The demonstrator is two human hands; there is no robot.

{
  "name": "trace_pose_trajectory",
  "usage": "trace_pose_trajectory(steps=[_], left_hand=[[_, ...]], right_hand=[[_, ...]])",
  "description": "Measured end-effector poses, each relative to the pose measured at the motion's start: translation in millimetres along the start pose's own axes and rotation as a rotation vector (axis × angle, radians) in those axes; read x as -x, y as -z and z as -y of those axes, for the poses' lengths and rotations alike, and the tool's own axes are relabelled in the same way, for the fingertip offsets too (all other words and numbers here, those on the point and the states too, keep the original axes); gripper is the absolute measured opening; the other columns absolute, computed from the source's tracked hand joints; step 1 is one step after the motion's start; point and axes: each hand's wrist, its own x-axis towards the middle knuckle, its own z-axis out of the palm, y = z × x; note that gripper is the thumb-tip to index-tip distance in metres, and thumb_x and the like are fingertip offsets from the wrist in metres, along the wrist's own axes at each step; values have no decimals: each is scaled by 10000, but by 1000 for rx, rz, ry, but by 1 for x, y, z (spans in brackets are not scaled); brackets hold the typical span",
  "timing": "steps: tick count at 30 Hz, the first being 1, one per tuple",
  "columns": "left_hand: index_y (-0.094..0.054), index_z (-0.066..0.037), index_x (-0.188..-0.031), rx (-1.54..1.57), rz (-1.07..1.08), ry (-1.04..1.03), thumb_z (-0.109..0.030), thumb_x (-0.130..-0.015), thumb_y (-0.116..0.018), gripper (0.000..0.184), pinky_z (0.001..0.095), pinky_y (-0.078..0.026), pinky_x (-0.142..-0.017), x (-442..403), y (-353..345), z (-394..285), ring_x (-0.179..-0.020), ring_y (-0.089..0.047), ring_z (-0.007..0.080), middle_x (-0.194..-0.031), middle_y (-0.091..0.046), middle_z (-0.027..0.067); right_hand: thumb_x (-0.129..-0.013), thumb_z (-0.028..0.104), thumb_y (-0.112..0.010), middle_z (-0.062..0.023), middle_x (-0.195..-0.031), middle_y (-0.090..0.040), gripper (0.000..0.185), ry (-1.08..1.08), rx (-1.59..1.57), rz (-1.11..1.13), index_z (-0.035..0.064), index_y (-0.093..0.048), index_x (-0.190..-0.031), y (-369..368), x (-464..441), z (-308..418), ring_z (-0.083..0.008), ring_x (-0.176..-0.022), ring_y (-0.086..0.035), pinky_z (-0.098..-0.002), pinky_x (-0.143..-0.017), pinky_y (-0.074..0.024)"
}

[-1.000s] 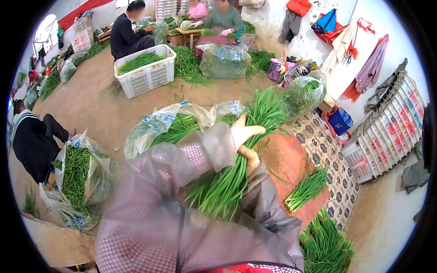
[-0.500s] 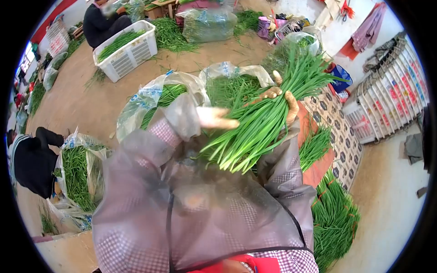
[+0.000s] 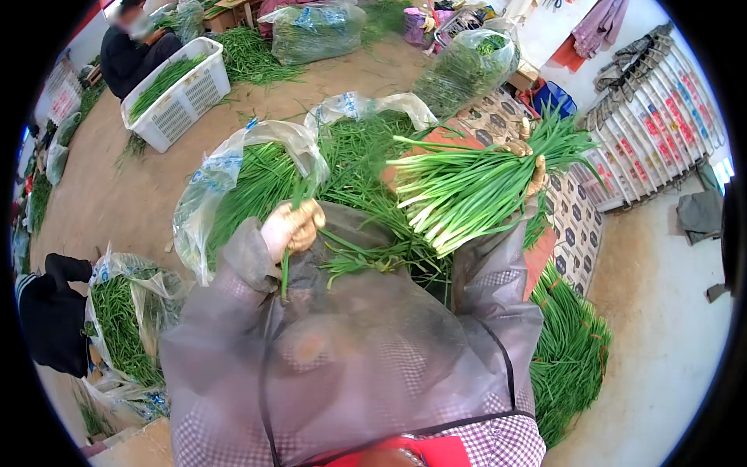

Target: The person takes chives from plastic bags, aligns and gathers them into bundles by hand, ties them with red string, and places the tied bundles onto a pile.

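My right hand (image 3: 535, 173), in a tan glove, is closed around a big bunch of garlic chives (image 3: 463, 191). Their pale stem ends point left and the leaves fan out to the right. My left hand (image 3: 294, 227), gloved too, is closed on a few green chive stalks (image 3: 285, 272) that stick out above and below the fist. Loose chives (image 3: 362, 255) lie on my lap between the hands. Just beyond my left hand is an open plastic bag (image 3: 194, 204) of chives, with more loose greens (image 3: 358, 156) in another bag beside it.
Tied chive bundles (image 3: 572, 354) are piled at my right, by a patterned mat (image 3: 574, 233). Stacked white crates (image 3: 654, 124) lean on the right wall. A white crate (image 3: 187, 97) of greens stands back left near a seated person (image 3: 128, 50); another person (image 3: 54, 319) bends at left.
My left hand has moved left, away from the bunch, and its stretched fingers have closed on a few stalks. The bunch in my right hand has turned, its stem ends now pointing left.
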Motion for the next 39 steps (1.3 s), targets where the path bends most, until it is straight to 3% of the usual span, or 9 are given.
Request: trace_pose_trajectory(steps=[3,5,9,15,16,20,23,35,39], left_hand=[[-551,-40,-857,154,-249,27,-335,-987,-463,334,218,-217,-379,-21,-3,8,-405,-276,40,-523,-348,-66],[-571,7,-1050,-109,104,208,-375,-944,-547,397,216,-324,-422,-39,8,24,-440,-384,65,-570,-464,-23],[-567,21,-1174,-1091,58,101,-350,-867,-669,492,258,-490,-652,-57,-23,9,-703,-591,102,-809,-656,60],[-670,-13,-1028,-466,-72,-15,-189,-900,-633,220,225,-475,-665,-51,-74,-23,-733,-584,79,-821,-662,12],[-678,-8,-1050,-410,-125,-309,-157,-902,-631,215,194,-436,-644,-53,-83,-9,-699,-525,47,-838,-657,14],[-688,2,-1026,-692,-204,-483,-146,-880,-648,212,225,-469,-702,-56,-97,-10,-783,-594,89,-900,-682,69],[-682,-7,-1042,-1010,-242,-389,-193,-875,-654,252,257,-486,-733,-60,-104,-14,-811,-628,125,-944,-689,96],[-686,27,-914,-648,-172,-146,-193,-841,-692,232,228,-465,-656,-70,-97,1,-693,-560,54,-785,-675,23],[-683,17,-890,-587,-186,-268,-157,-848,-679,178,221,-453,-641,-68,-95,0,-686,-542,43,-767,-660,1]], right_hand=[[-859,209,-607,48,-852,-480,728,47,-28,23,67,-224,-1461,-11,-1,3,-97,-864,-497,-325,-924,-396],[-858,206,-608,48,-850,-480,730,71,-46,45,63,-222,-1461,-12,-2,6,-96,-859,-495,-322,-918,-395],[-855,201,-609,47,-845,-479,734,97,-89,82,54,-220,-1460,-12,-4,6,-93,-850,-492,-317,-908,-391],[-852,193,-610,45,-837,-477,740,119,-153,120,42,-215,-1459,-7,-2,-4,-89,-836,-488,-309,-892,-386],[-851,192,-610,45,-836,-477,741,120,-159,126,40,-215,-1459,-7,-2,-6,-88,-833,-487,-307,-890,-386],[-849,187,-611,44,-831,-476,746,115,-196,146,31,-212,-1459,-3,0,-14,-85,-824,-484,-302,-879,-382],[-847,184,-612,43,-829,-475,748,118,-214,152,27,-210,-1458,-4,2,-21,-83,-819,-482,-299,-874,-381],[-831,197,-636,42,-836,-471,780,67,-229,191,54,-203,-1464,-3,6,-31,-94,-821,-481,-306,-876,-376],[-833,215,-638,42,-839,-475,799,85,-194,140,47,-185,-1469,10,9,-25,-93,-820,-488,-315,-889,-390]])
